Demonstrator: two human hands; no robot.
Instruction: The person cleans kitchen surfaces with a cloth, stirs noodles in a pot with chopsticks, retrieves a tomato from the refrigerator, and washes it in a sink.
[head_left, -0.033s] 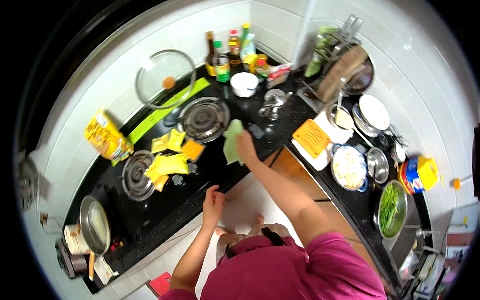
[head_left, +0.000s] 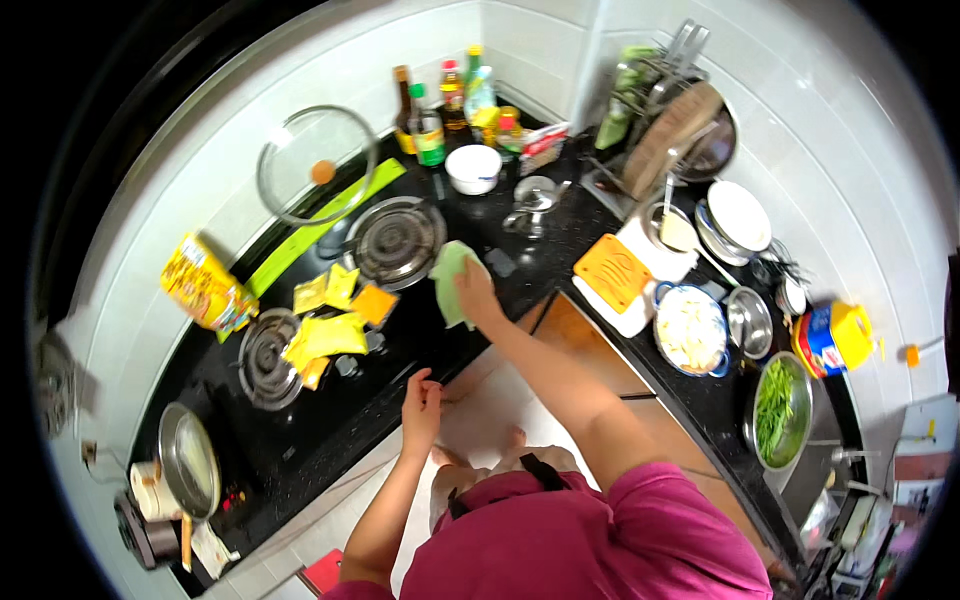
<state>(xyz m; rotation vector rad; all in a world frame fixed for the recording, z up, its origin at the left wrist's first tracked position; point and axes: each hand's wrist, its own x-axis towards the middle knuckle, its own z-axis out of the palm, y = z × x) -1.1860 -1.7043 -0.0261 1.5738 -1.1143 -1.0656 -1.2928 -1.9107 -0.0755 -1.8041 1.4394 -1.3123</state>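
Observation:
My right hand (head_left: 476, 292) presses a pale green cloth (head_left: 449, 284) onto the black countertop (head_left: 415, 345), just right of the right-hand burner (head_left: 397, 243). The cloth spreads out from under its fingers. My left hand (head_left: 422, 405) hangs in front of the counter's edge, with loosely bent fingers somewhat apart and nothing in them. Yellow packets (head_left: 325, 338) and an orange square (head_left: 374, 304) lie between the two burners, partly over the left burner (head_left: 268, 360). Small dark grey pieces (head_left: 499, 263) rest on the counter beside the cloth.
Behind the cloth stand a white bowl (head_left: 473, 169), sauce bottles (head_left: 427, 130) and a glass lid (head_left: 318, 170) leaning on the wall. To the right are an orange board (head_left: 613, 273), a blue-rimmed pot (head_left: 690, 329) and a bowl of greens (head_left: 774, 412). A frying pan (head_left: 190, 462) sits far left.
The whole view has shifted slightly, with the counter things now a little further left. My right hand stays on the cloth; my left hand keeps its loose bend.

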